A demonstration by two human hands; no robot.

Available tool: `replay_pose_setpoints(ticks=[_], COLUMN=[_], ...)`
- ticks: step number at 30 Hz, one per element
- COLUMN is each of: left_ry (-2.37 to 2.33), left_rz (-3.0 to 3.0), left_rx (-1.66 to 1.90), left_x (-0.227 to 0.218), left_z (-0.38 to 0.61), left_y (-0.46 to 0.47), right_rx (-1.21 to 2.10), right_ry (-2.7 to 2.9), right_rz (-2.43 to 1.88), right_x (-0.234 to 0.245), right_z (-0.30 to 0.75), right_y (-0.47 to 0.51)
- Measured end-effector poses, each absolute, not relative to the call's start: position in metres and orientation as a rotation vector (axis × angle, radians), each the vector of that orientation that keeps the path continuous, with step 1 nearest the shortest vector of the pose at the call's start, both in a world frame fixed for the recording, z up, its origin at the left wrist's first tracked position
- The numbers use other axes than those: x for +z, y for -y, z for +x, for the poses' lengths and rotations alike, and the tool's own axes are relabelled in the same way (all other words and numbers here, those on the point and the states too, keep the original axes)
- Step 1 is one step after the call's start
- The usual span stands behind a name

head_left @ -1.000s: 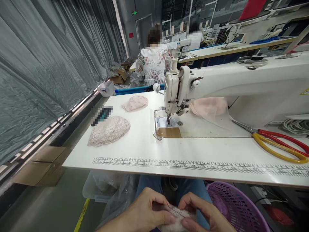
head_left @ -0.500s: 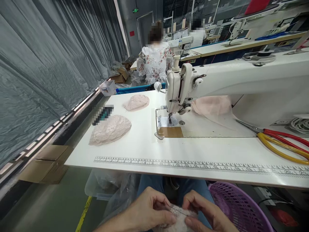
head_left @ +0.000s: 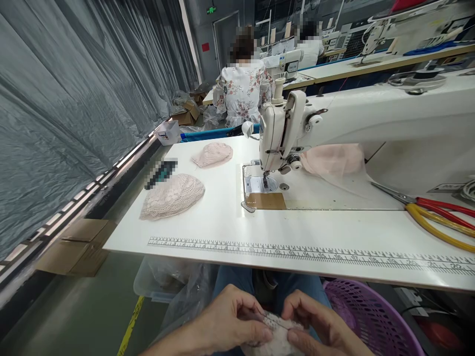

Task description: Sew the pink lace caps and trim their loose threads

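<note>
Over my lap, below the table edge, a piece of pale lace fabric (head_left: 276, 330) is pinched between both hands. My left hand (head_left: 237, 321) grips its left side with thumb and fingers. On the other side, my right hand (head_left: 315, 324) is closed on the same lace. The lower part of the fabric runs out of the frame. On the white table lie a cream lace cup piece (head_left: 172, 197) and a smaller pink lace piece (head_left: 213, 155). The sewing machine (head_left: 276, 131) stands behind, its needle area bare, with sheer pink fabric (head_left: 334, 160) under its arm.
Scissors with red and yellow handles (head_left: 441, 212) lie at the table's right. A printed ruler (head_left: 297, 253) runs along the front edge. A purple basket (head_left: 371, 311) is below right, a clear plastic bin (head_left: 152, 282) below left. A co-worker (head_left: 243, 89) sits ahead.
The view has shifted slightly, so the table and machine sit a little differently in frame. Both hands keep their hold on the lace, with barely any finger movement.
</note>
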State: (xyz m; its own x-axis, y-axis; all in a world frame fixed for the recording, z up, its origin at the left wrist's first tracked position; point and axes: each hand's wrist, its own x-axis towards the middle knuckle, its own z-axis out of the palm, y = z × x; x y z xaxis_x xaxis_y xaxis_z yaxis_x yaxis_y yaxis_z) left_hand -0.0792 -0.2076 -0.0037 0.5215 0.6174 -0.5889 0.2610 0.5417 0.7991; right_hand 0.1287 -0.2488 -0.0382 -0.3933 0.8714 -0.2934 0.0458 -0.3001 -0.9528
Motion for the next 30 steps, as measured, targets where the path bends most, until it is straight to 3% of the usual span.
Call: replay_pose_setpoints(ticks=[13, 30], left_ry=[-1.055, -1.097], left_rz=[1.011, 1.038], left_rx=[0.256, 0.219], left_x=[-0.01, -0.009], left_z=[-0.083, -0.081], left_y=[0.208, 0.209], right_rx=[1.896, 1.8], right_ry=[1.217, 1.429], right_rz=[-1.173, -1.242], right_x=[-0.028, -0.029], right_z=[0.132, 0.133], right_y=[0.25, 0.251])
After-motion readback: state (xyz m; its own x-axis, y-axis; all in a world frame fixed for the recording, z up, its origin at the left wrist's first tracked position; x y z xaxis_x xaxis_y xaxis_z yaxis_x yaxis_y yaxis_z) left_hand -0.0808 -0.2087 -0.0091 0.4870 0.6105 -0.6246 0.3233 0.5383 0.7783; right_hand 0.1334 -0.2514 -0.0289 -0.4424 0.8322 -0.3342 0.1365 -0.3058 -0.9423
